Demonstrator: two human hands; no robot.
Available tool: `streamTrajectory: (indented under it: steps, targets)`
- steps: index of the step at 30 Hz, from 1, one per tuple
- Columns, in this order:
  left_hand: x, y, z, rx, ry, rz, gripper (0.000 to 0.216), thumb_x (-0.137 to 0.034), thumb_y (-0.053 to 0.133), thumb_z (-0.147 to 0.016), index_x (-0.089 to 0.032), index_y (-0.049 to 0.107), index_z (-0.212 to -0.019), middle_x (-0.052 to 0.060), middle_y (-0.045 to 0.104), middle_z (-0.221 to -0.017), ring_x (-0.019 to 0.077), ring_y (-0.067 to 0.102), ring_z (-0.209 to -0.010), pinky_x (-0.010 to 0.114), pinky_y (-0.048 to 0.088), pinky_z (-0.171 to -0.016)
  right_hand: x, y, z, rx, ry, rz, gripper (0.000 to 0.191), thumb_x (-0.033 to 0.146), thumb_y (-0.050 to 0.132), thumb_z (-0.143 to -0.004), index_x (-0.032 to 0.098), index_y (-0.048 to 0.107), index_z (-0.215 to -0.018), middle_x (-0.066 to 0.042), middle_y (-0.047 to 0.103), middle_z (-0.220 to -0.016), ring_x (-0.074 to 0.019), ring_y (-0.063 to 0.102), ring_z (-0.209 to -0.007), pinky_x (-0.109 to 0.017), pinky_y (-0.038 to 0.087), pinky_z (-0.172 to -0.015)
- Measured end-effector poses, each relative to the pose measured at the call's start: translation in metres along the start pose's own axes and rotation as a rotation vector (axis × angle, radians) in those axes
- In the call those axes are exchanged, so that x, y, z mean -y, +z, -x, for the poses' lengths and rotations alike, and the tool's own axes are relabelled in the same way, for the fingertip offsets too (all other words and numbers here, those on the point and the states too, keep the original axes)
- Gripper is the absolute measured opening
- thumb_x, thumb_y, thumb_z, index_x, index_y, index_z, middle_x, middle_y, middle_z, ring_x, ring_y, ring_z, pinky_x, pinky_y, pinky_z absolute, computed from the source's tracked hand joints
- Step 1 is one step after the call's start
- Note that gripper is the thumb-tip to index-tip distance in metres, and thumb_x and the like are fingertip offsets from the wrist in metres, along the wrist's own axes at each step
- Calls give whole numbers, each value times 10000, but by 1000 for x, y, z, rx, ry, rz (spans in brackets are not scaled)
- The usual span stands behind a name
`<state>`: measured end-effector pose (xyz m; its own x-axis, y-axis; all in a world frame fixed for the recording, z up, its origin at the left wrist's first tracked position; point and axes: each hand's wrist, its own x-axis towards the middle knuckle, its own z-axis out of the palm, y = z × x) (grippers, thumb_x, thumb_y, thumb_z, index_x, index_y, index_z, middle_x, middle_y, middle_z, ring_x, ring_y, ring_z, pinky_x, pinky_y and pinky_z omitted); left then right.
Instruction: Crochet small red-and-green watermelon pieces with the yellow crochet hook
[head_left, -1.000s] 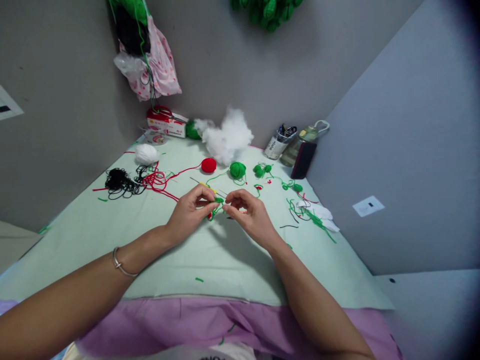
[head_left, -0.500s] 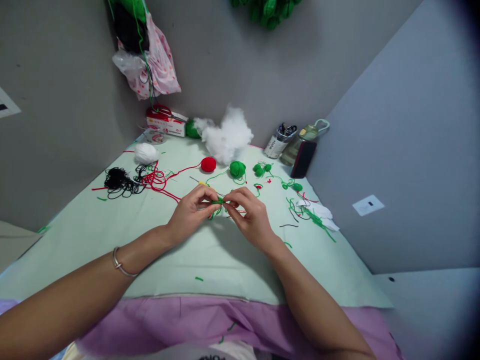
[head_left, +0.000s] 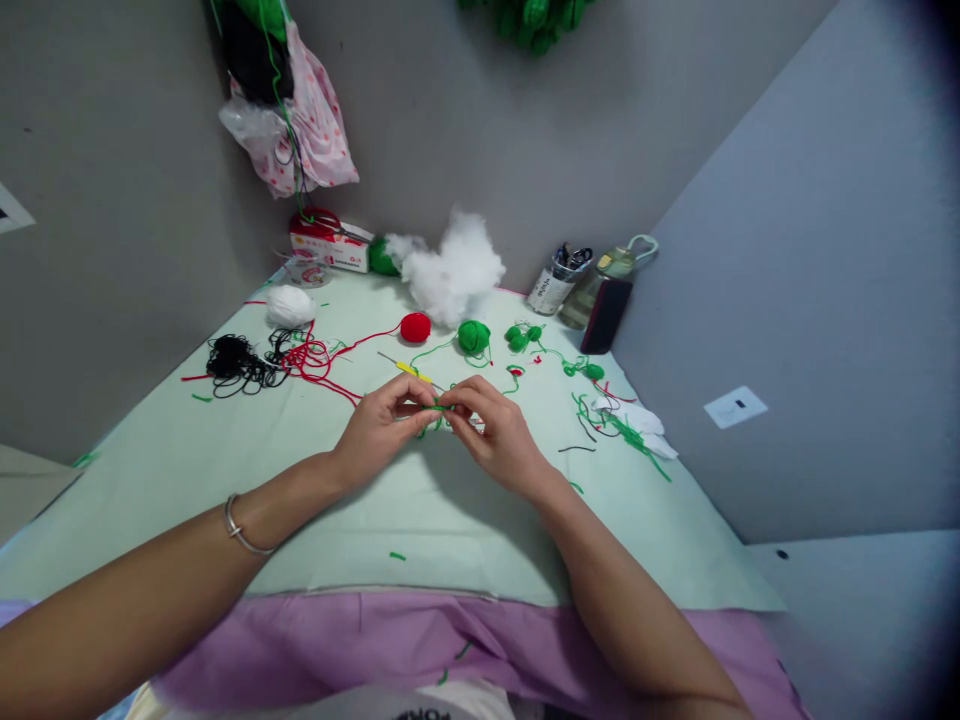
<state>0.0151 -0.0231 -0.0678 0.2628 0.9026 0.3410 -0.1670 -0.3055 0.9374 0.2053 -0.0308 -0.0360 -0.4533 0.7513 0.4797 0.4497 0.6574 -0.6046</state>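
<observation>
- The left hand and right hand meet over the middle of the bench, fingertips nearly touching.
- Between them is a small green piece of yarn work — both hands pinch it. The left fingers are closed on its left end, and the right fingers are closed on its right end.
- The green piece sits just above the bench top, with a bit of green hanging below it.
- A hook with a yellow grip lies just behind the hands, touching neither.
- Farther back, a red ball and a green ball lie near each other. White stuffing is piled behind them by the wall.
- To the left, red yarn lies loose beside a black tangle, the two overlapping. A white ball sits behind them.
- To the right, green scraps lie by a white cloth — well apart from the hands.
- In the far right corner, a dark phone leans on a bottle, with a jar just beside it.
- A bracelet circles the left wrist.
- Purple cloth runs along the near edge.
</observation>
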Motion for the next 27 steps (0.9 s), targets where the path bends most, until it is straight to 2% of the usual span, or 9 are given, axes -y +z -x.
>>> streamTrajectory:
  steps: [5, 8, 11, 15, 20, 22, 27]
  targets:
    - [-2, 1, -1, -35, -36, 56, 162, -225, 764, -816, -177, 609, -809, 12, 610, -895, 125, 587, -742, 272, 513, -661, 5, 0, -2, -39, 122, -140, 102, 197, 592, -951, 216, 691, -970, -37, 619, -905, -138, 599, -774, -264, 483, -654]
    - [-2, 1, -1, -35, -38, 76, 170, -229, 761, -819, -179, 600, -803, 11, 605, -895, 126, 586, -732, 280, 514, -654, 5, 2, -3, -92, 167, -206, 14, 211, 647, -916, 216, 653, -928, -22, 630, -895, -129, 600, -749, -265, 492, -672]
    - [-4, 2, 0, -45, -40, 80, 182, -228, 760, -818, -181, 585, -800, 4, 592, -880, 120, 576, -720, 279, 511, -651, 3, 4, -3, -107, 244, -250, 135, 308, 703, -882, 215, 610, -913, -21, 649, -901, -132, 605, -733, -271, 504, -670]
    - [-8, 3, 0, -81, -58, 68, 203, -218, 759, -813, -188, 558, -823, -5, 590, -871, 117, 580, -756, 253, 504, -661, 1, 3, -4, -99, 306, -269, 243, 414, 730, -850, 208, 630, -929, -37, 662, -916, -143, 609, -743, -275, 508, -652]
    - [-9, 2, -1, -104, -91, 103, 327, -196, 794, -769, -214, 570, -1006, -3, 616, -923, 141, 610, -899, 246, 520, -743, 2, 0, -5, -54, 315, -311, 131, 316, 700, -866, 188, 676, -868, -23, 656, -848, -120, 585, -683, -262, 482, -629]
    - [-8, 1, -2, -94, -115, 117, 352, -225, 813, -753, -212, 590, -1026, 8, 626, -947, 153, 611, -922, 253, 518, -745, 4, -1, -5, -62, 304, -303, 106, 291, 690, -865, 187, 682, -849, -24, 658, -840, -117, 573, -665, -262, 472, -619]
    - [-8, -1, -5, 12, -201, 105, 249, -321, 808, -771, -182, 673, -928, 10, 650, -846, 147, 608, -772, 273, 478, -679, 5, 1, -5, -103, 262, -249, 72, 250, 681, -862, 192, 687, -821, -16, 668, -810, -111, 554, -636, -254, 453, -597]
